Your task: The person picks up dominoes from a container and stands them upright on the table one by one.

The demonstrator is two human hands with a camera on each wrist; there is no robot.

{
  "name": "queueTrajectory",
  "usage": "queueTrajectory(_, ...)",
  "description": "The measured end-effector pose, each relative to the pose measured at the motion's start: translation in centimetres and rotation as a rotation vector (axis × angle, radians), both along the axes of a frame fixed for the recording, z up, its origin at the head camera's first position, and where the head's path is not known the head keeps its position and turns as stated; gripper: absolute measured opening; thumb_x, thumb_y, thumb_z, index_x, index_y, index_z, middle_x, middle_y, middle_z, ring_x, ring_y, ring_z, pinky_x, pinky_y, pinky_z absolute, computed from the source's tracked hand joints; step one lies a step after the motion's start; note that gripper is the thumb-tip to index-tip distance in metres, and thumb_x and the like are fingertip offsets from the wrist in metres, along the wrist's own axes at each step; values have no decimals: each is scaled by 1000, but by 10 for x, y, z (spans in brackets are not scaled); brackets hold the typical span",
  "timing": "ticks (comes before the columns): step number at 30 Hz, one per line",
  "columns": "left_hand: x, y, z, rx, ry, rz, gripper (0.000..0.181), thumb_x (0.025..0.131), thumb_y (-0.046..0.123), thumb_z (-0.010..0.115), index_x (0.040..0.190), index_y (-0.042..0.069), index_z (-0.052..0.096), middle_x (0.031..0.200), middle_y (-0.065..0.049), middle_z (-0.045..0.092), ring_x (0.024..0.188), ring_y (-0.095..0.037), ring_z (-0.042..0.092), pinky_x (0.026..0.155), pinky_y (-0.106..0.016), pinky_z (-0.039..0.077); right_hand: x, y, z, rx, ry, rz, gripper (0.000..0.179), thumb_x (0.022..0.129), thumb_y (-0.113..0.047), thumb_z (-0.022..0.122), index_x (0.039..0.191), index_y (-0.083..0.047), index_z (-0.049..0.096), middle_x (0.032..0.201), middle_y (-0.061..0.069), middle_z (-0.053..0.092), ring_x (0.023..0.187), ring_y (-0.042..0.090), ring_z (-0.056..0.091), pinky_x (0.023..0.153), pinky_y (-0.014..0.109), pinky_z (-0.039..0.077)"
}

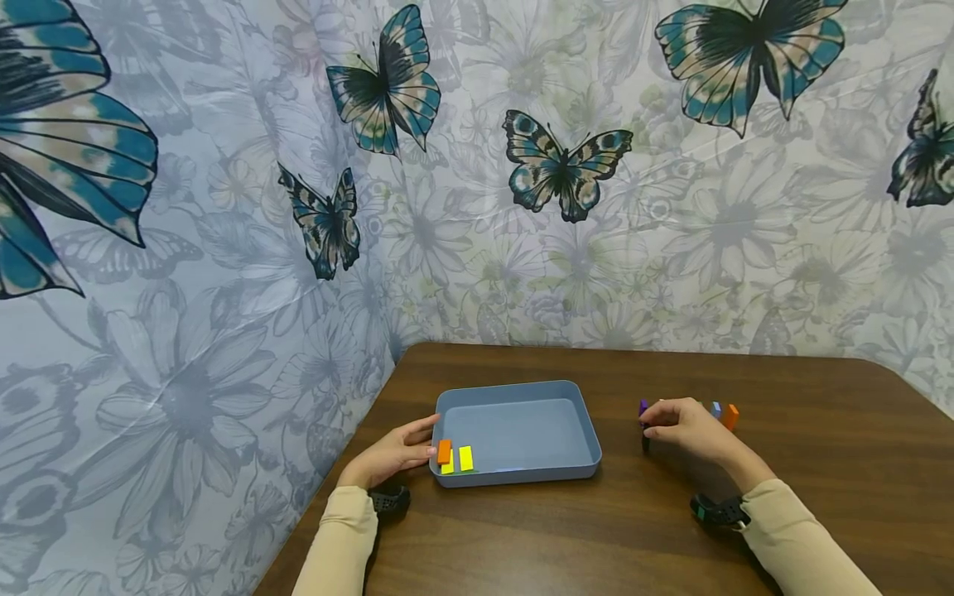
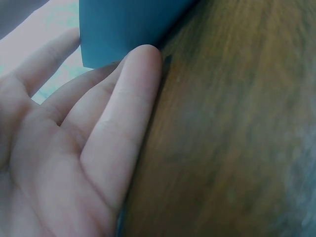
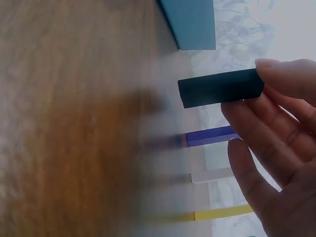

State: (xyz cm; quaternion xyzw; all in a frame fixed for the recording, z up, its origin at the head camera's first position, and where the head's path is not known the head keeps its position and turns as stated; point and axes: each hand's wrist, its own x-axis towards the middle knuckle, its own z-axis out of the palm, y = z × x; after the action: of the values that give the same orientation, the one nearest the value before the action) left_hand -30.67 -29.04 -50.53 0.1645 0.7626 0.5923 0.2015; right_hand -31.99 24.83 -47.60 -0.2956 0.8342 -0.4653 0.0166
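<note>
My left hand (image 1: 389,457) rests beside the blue-grey tray (image 1: 522,430), its fairly straight fingers touching the left wall. In the left wrist view the fingertips meet the tray's corner (image 2: 123,34). Inside, at the tray's near left, lie an orange block (image 1: 444,452) and two yellow blocks (image 1: 465,458), one partly covered by the orange. To the right of the tray, my right hand (image 1: 689,426) pinches a dark, near-black block (image 3: 217,89) by one end between thumb and fingers. The block is apart from the table in the right wrist view.
Beyond the right hand stand a purple block (image 3: 212,137), a white block (image 3: 211,176) and a yellow block (image 3: 222,212) in a row. A blue block (image 1: 716,410) and an orange block (image 1: 731,417) show past the knuckles. Wallpapered walls border the brown table (image 1: 522,538).
</note>
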Motion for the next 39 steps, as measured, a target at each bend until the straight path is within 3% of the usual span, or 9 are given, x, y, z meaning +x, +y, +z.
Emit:
queueTrajectory(4, 0, -1, 0, 0, 9, -3, 77, 100, 20, 63, 161, 7, 17, 163, -29, 17, 148, -42, 30, 110, -36, 48, -1, 1, -2, -21, -10, 20, 25, 94, -2, 66, 111, 16, 63, 105, 30, 66, 90, -2, 67, 77, 18, 58)
queueTrajectory(12, -1, -1, -2, 1, -3, 3, 77, 100, 20, 63, 161, 9, 18, 164, -29, 18, 149, -42, 29, 112, -39, 46, -2, 0, -4, 26, -17, 1, 23, 92, -4, 70, 108, 12, 65, 101, 20, 69, 86, -1, 65, 73, 19, 57)
queueTrajectory(20, -1, -1, -2, -5, 4, 4, 76, 100, 19, 62, 161, 9, 18, 163, -29, 18, 149, -42, 29, 112, -40, 45, -3, 0, -6, 42, -25, -12, 24, 93, -6, 70, 109, 11, 66, 102, 18, 70, 87, -2, 64, 74, 19, 57)
queueTrajectory(39, -1, 0, 1, -9, -9, 16, 77, 100, 20, 64, 161, 8, 19, 163, -29, 18, 149, -43, 29, 113, -43, 44, 0, -1, 1, 49, -16, -39, 25, 93, -9, 70, 109, 11, 66, 102, 16, 71, 89, -3, 65, 75, 18, 57)
